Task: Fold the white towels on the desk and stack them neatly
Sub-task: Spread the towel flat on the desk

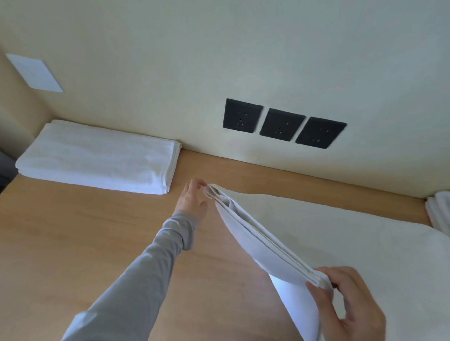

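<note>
A white towel [336,243] hangs doubled over above the wooden desk [81,239], its layered edge running from the middle of the view toward the lower right. My left hand [191,199], arm stretched out in a grey sleeve, pinches the far corner of that edge. My right hand [348,303] pinches the near corner at the lower right. The rest of the towel drapes to the right and covers that side of the desk. A stack of folded white towels [98,159] lies at the back left against the wall.
Three black wall sockets [283,123] sit just above the desk's back edge. A white wall plate [35,72] is on the left wall. More white towels [447,213] lie bunched at the far right edge.
</note>
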